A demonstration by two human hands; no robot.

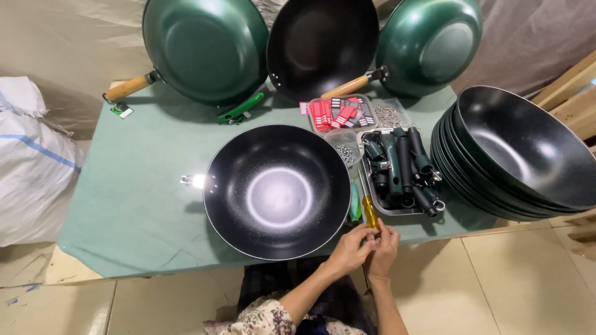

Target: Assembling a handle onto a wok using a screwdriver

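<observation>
My left hand [349, 249] and right hand [383, 247] meet at the near edge of the green surface [133, 205], fingers pinched together on something too small to tell. They sit just beside the yellow-handled screwdriver [370, 213], between the black wok [277, 191] and the tray of handles [403, 169].

Bare forearms, bare left hand [349, 250] and right hand [383, 251]; floral-patterned sleeve [264, 319] at left elbow; dark checked trousers.
</observation>
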